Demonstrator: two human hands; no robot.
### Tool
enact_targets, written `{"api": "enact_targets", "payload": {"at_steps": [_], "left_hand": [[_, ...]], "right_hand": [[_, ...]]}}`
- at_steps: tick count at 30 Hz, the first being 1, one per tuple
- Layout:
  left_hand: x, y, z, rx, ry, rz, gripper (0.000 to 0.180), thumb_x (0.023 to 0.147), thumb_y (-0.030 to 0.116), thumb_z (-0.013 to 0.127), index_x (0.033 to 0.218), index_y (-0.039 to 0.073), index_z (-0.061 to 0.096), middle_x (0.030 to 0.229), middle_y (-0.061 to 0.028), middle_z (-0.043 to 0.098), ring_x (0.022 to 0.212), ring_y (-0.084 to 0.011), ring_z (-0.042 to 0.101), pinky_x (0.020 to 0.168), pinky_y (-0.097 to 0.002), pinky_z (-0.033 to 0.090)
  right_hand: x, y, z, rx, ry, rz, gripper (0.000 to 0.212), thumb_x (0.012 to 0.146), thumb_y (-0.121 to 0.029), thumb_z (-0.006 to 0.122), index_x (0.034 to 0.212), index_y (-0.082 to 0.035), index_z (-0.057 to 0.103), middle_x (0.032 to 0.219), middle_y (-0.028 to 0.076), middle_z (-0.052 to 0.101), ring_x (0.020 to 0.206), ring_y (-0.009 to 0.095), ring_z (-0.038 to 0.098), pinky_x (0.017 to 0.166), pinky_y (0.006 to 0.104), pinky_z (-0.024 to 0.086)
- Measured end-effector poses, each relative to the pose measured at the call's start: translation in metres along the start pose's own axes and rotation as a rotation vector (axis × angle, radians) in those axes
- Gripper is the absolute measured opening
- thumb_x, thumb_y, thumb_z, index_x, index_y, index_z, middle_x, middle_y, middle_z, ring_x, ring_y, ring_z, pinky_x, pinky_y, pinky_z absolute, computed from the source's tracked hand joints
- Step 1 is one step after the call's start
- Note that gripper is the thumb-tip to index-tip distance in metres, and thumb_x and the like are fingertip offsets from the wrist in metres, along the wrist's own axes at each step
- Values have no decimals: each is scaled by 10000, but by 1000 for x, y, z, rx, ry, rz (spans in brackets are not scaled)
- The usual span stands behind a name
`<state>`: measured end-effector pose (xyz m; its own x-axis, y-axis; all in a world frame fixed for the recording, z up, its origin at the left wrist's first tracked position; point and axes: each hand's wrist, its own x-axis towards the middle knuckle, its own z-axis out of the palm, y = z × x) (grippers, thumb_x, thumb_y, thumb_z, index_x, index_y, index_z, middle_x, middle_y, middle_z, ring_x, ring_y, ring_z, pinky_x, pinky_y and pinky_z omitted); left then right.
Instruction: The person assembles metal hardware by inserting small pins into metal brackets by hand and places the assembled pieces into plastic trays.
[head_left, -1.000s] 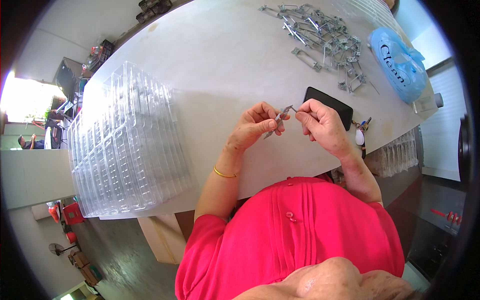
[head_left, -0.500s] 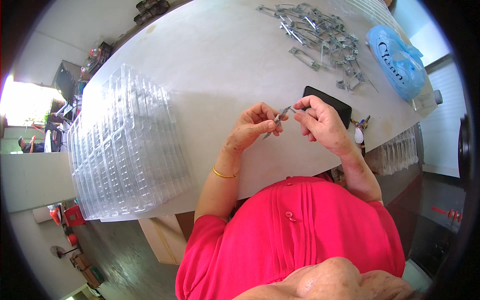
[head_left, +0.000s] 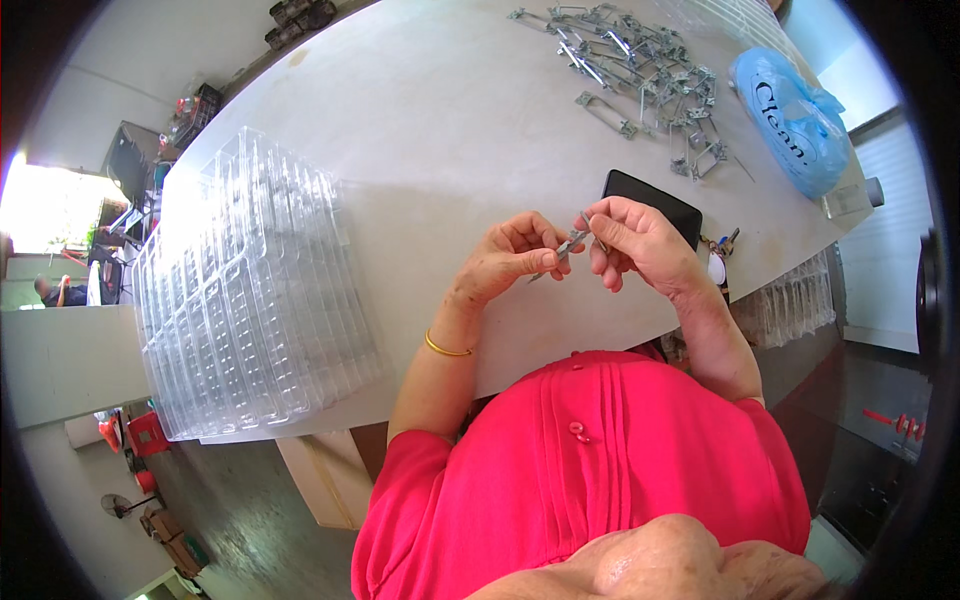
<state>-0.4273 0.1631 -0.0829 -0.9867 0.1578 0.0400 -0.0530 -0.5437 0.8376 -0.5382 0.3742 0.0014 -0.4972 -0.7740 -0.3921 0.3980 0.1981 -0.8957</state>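
Note:
A thin grey metal part (head_left: pixel 569 247) lies slantwise between my two hands above the table's near side. My left hand (head_left: pixel 510 262), at the end of an arm with a yellow bangle, pinches its lower portion between thumb and fingers. At the upper end my right hand (head_left: pixel 645 243) is closed, its thumb and forefinger gripping the part. My fingers cover much of it, so its exact shape cannot be made out. Just beyond my right hand lies a black phone or tablet (head_left: pixel 665 205). A loose pile of similar grey metal pieces (head_left: pixel 640 70) spreads over the far right of the table.
Stacked clear plastic trays (head_left: pixel 250 300) stand on the left of the white table (head_left: pixel 430 120). A blue plastic bag (head_left: pixel 790 125) and a clear bottle (head_left: pixel 848 200) are at the right edge. Keys (head_left: pixel 718 262) lie beside the black device. Another person (head_left: pixel 65 292) is far left.
My right hand has moved slightly left and its fingers have closed onto the metal part's upper end. My left hand keeps its hold, with the part tilted a little differently.

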Motion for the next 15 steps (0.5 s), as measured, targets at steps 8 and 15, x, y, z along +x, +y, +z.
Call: {"api": "enact_targets", "payload": {"at_steps": [8,15], "left_hand": [[-1,1,5,-30,-97,-100,220,904,180,788,960,44,625,1092,-194,718,862,-218,710,788,-350,568],[0,-4,3,-41,-235,-106,175,919,149,763,943,43,627,1115,-215,711,858,-238,716,803,-383,578]], "right_hand": [[4,-2,0,-280,94,-26,237,1041,-259,582,986,-29,591,667,32,631,534,82,588,463,233,465],[15,12,-6,-374,103,-185,224,1035,-237,594,967,-24,580,659,-23,536,534,61,475,493,249,402]]}}
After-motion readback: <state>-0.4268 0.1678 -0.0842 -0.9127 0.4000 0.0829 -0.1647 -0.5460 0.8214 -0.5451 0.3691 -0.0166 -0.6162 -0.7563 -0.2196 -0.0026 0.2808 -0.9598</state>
